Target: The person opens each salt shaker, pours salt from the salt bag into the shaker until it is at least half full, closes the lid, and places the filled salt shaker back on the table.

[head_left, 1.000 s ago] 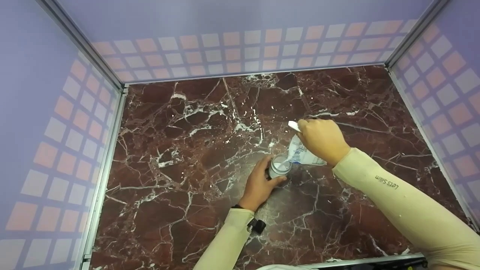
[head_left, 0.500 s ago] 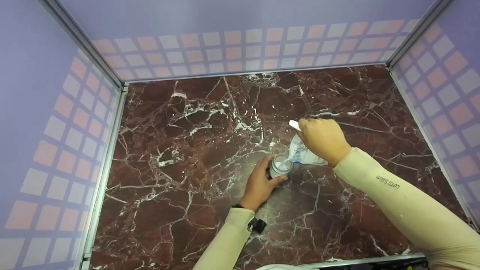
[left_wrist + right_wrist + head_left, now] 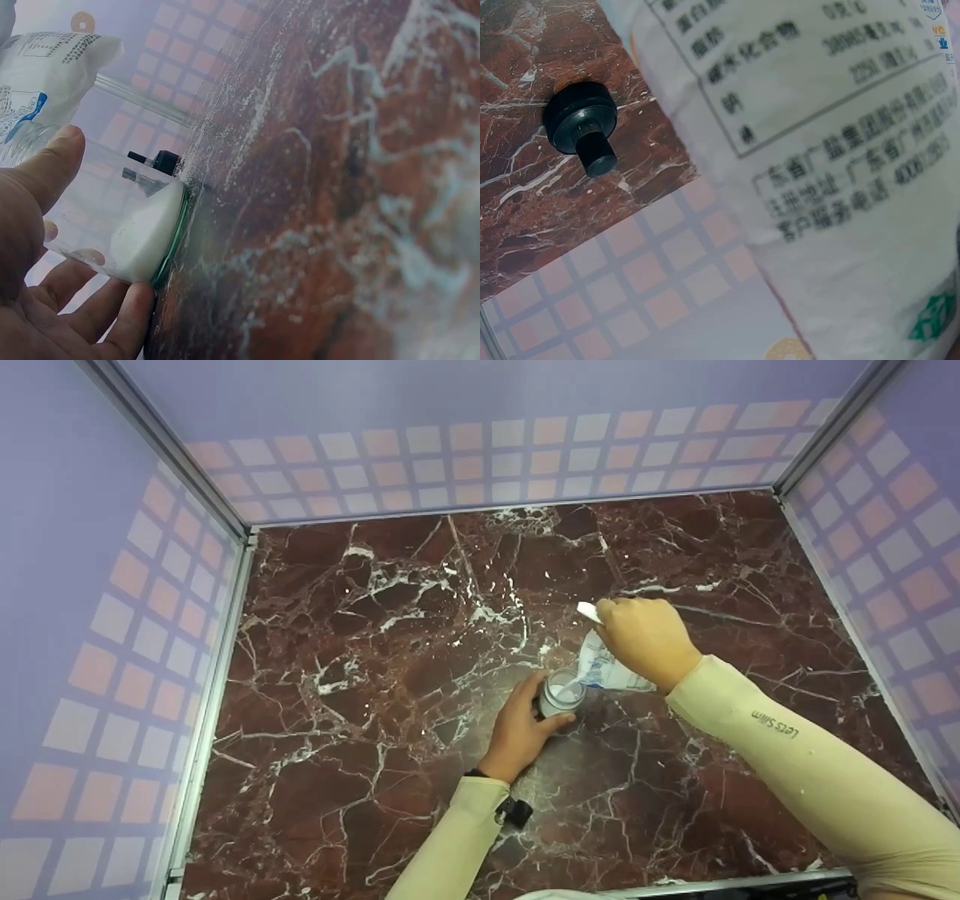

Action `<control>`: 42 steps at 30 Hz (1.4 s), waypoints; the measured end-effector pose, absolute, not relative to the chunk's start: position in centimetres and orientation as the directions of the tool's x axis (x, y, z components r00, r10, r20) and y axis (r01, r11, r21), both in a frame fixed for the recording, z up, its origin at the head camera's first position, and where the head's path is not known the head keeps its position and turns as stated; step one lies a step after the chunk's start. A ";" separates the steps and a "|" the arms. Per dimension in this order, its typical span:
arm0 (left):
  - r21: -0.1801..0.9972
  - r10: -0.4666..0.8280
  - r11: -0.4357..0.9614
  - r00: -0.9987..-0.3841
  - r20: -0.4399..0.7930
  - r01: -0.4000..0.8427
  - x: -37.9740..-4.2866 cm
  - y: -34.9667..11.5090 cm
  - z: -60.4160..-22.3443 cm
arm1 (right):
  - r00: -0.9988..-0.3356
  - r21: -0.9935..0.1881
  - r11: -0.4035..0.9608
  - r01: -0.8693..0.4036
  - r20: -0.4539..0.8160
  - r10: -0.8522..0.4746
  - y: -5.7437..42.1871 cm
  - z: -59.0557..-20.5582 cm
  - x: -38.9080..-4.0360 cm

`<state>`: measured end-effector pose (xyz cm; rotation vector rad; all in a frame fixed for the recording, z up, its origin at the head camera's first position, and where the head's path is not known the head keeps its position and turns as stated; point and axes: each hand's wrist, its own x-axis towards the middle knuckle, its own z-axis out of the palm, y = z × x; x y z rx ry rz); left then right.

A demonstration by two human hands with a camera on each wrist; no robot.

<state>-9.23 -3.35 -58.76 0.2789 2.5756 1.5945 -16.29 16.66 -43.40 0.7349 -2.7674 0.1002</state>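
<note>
My left hand [image 3: 517, 731] holds a clear glass jar [image 3: 561, 703] standing on the marble table, thumb on the near side and fingers round the far side. White salt [image 3: 146, 236] lies in a slanting heap at the jar's bottom in the left wrist view. Above the jar's right side, my right hand [image 3: 649, 641] grips a white salt bag [image 3: 611, 671] with blue print, its lower corner tipped over the jar mouth. A thin white stream runs from that corner into the jar. Printed text on the bag [image 3: 840, 180] fills much of the right wrist view.
A black knobbed piece [image 3: 580, 124], perhaps a lid, lies on the table [image 3: 315, 780] beyond the jar, hidden from the head view. White grains and flakes are scattered over the table's middle. Purple walls [image 3: 495, 397] with pink and white squares enclose three sides.
Both hands, the jar and the salt bag keep almost the same place, and salt keeps flowing from the bag's corner into the jar.
</note>
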 end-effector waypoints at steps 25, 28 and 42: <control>0.903 0.199 0.421 -0.980 -0.002 0.083 -9.2 -3.3 -58.8 | -0.832 -0.013 0.867 -0.497 0.289 -0.473 16.7 -43.5 -16.2; 0.894 0.200 0.439 -0.980 0.000 0.090 -9.1 -3.3 -58.9 | -0.832 -0.018 0.866 -0.499 0.289 -0.474 16.7 -43.4 -16.1; 0.891 0.199 0.440 -0.980 0.023 0.110 -9.2 -3.3 -59.1 | -0.831 -0.012 0.866 -0.500 0.289 -0.476 16.7 -43.6 -16.3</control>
